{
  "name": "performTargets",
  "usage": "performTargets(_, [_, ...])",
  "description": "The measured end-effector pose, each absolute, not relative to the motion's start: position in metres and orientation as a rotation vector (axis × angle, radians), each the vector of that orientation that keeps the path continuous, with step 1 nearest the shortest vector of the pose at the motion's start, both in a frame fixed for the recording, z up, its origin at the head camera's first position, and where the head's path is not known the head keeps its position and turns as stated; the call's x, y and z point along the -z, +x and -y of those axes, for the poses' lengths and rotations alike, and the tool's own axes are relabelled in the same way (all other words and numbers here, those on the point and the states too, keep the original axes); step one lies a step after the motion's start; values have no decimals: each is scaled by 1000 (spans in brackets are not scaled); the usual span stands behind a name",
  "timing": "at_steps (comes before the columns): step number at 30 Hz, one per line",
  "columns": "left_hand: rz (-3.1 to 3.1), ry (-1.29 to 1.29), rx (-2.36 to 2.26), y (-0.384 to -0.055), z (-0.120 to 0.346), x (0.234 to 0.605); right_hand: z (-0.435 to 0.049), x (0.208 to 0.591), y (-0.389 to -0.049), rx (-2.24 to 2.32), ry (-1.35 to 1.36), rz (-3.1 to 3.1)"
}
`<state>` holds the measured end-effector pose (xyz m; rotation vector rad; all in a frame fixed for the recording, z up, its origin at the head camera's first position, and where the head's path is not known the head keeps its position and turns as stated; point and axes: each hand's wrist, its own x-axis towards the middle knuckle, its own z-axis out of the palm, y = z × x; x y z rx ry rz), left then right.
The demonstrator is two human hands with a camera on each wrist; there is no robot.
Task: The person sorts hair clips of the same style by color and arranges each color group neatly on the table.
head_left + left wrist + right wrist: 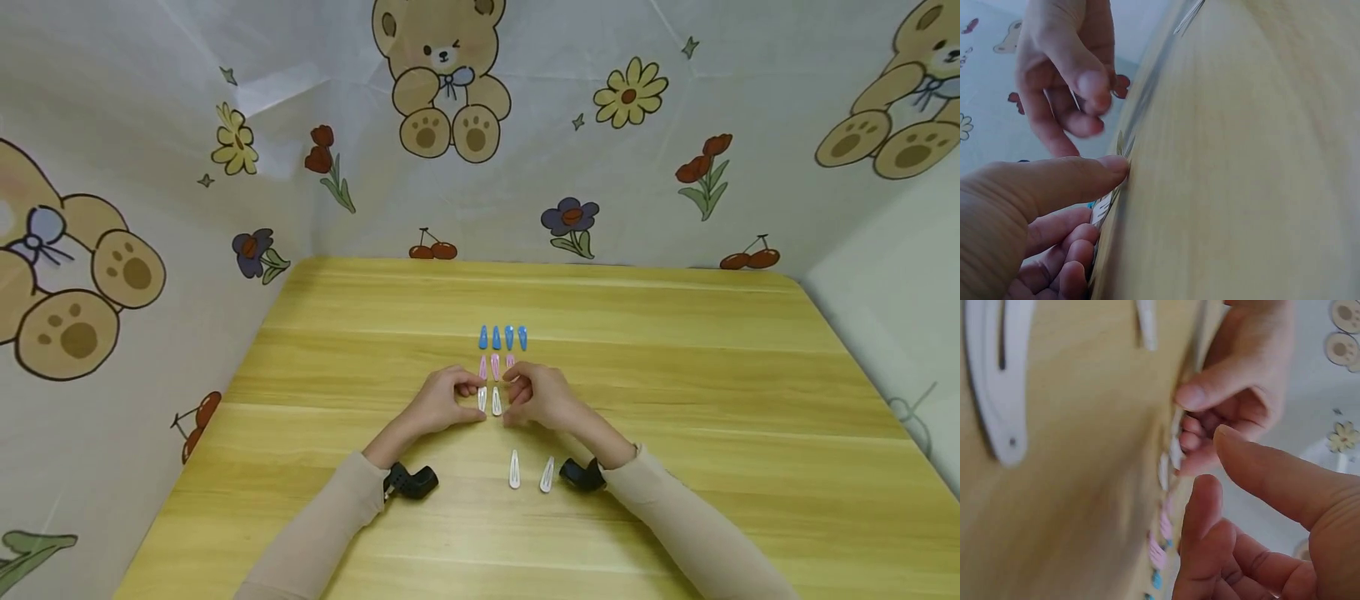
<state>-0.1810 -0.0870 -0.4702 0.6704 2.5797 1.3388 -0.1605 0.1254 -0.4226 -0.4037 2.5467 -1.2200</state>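
Note:
In the head view my left hand (pixel 442 402) has its thumb and forefinger at the two ends of a white snap hair clip (pixel 482 400), pinching it flat on the table. A second white hair clip (pixel 497 402) lies just right of it. My right hand (pixel 546 395) hovers beside that clip, thumb and fingers apart with nothing between them, as the right wrist view also shows. Pink hair clips (pixel 495 367) form a row above the white pair; the right fingers partly cover the rightmost. Farther back is a row of several blue hair clips (pixel 509 337).
Two loose white hair clips, one left (pixel 514 469) and one right (pixel 547 474), lie nearer the front, between the forearms. The wooden table (pixel 712 375) meets a cloth backdrop (pixel 525 183) printed with bears and flowers. Black wrist cameras (pixel 414 482) sit by both sleeves.

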Motion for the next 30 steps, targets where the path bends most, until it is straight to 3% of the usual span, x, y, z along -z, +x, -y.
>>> performTargets(14, [-2581, 641, -1350, -182, 90, 472, -159, 430, -101, 1331, -545, -2534])
performTargets(30, [-2556, 631, -1372, -181, 87, 471, -157, 457, -95, 1257, -742, -2614])
